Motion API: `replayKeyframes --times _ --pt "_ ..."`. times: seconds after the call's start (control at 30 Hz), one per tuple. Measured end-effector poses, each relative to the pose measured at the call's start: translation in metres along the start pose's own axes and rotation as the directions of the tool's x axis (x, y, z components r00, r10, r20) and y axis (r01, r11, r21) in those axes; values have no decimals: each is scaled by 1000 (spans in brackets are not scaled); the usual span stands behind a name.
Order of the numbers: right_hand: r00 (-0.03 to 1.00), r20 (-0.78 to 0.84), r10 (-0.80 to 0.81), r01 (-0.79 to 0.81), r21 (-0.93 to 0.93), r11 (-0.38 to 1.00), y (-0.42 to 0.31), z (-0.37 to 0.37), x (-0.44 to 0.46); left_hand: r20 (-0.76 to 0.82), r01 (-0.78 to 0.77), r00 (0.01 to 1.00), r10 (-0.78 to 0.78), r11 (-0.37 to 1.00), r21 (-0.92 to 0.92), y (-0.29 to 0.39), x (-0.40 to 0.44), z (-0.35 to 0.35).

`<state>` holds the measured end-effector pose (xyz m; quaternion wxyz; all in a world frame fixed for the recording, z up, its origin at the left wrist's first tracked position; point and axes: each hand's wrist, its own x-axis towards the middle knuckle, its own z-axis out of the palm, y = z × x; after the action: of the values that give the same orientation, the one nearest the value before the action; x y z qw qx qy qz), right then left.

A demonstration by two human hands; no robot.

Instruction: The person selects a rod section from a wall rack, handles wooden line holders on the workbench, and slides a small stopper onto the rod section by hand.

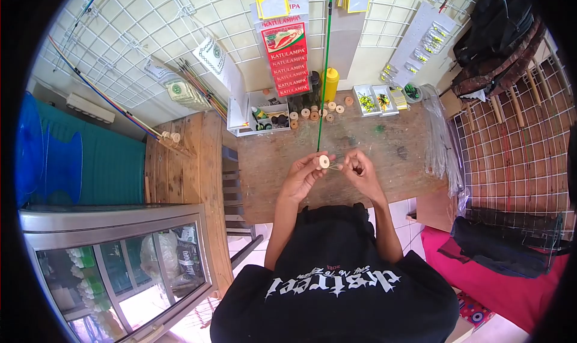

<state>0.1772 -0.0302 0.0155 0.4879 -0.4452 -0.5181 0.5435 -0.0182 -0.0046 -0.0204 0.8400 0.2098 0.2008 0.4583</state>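
A small pale wooden spool (324, 162) with a dark centre hole is held in the fingers of my left hand (305, 173), above the near half of the wooden table. To its right, my right hand (359, 170) has thumb and forefinger pinched close to the spool. A thin strand seems to run from the spool to these fingertips, but it is too fine to name. A long green rod (325, 66) reaches down the middle of the view, its lower end near my left hand; whether they touch I cannot tell.
Several wooden spools (314, 115) stand at the back of the table (384, 156), before a yellow bottle (330, 85). White trays (374, 100) with small yellow-green pieces lie back right. A divided box (268, 117) stands back left. A glass cabinet (120, 271) is at the left.
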Motion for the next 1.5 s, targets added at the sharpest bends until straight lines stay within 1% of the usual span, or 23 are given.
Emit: replayKeyframes --times 0.13,0.2,0.23,0.3,0.33,0.37,0.4,0.57,0.63,0.67,0.73,0.87,0.97,1.0,1.03,1.07,1.13,1.2,1.23,1.3,1.37,1.43,1.5 --pt "983 -182 -14 9 -24 1000 1 2 5 49 59 996 -68 986 159 6 -6 2" --pt "976 -206 -67 59 -43 997 -5 5 6 -30 103 994 -106 801 589 -1 -4 -4" --pt "966 -227 -122 110 -65 992 -8 5 6 -33 105 994 -106 802 588 -5 -2 -8" --pt "968 -203 -149 136 -74 988 -14 5 2 -217 68 975 43 875 479 -11 1 -11" --pt "967 -181 -181 168 -83 982 -15 4 1 -216 67 975 44 875 480 -9 0 -12" --pt "966 -181 -182 170 -84 982 -13 2 3 -210 4 975 76 934 356 -6 -1 -14" --pt "982 -156 -111 85 -166 982 -8 -2 6 -210 -59 972 107 973 225 -4 -2 -13" --pt "987 -153 57 -114 -397 911 105 -40 20 -210 -100 967 145 972 212 2 -4 -2" --pt "917 -224 331 -400 -499 769 132 -49 19 -211 -94 967 140 972 216 1 -5 -2" --pt "916 -224 332 -400 -501 767 154 -55 16 -195 -94 970 146 963 252 0 -6 -4" --pt "974 -207 -87 -94 -729 678 188 -61 10 -182 -98 971 154 953 287 -2 -10 -4" --pt "973 -183 -140 -55 -776 628 195 -59 6 -208 -73 964 169 912 404 -9 -15 -10" --pt "940 -209 -270 16 -764 645 141 -30 5 -193 -15 971 143 839 544 -11 -13 -9" --pt "985 -167 -38 -41 -443 896 118 -21 6 -185 22 976 118 787 617 -12 -13 -8" --pt "986 -34 161 -163 -60 985 99 -13 6 -187 26 976 114 788 615 -14 -13 -8" --pt "986 -37 164 -166 -59 984 84 -5 4 -171 51 981 92 729 682 -16 -12 -8" --pt "955 13 297 -294 204 934 67 7 0 -152 74 987 60 662 746 -21 -10 -12" --pt "966 11 258 -256 164 953 81 11 -4 -134 129 991 -29 527 840 -27 -11 -22" --pt "976 19 217 -218 120 969 89 13 -7 -131 133 991 -41 525 841 -29 -12 -27" --pt "969 -7 247 -244 129 961 97 18 -14 -136 153 988 -71 353 923 -31 -16 -35" --pt "960 -25 278 -272 136 953 99 20 -19 -171 189 982 -82 399 897 -32 -20 -40" --pt "934 -65 352 -321 287 903 95 22 -20 -209 227 974 -88 444 867 -32 -22 -41" --pt "926 -91 368 -312 369 876 89 21 -18 -224 214 973 -57 583 783 -31 -23 -41"
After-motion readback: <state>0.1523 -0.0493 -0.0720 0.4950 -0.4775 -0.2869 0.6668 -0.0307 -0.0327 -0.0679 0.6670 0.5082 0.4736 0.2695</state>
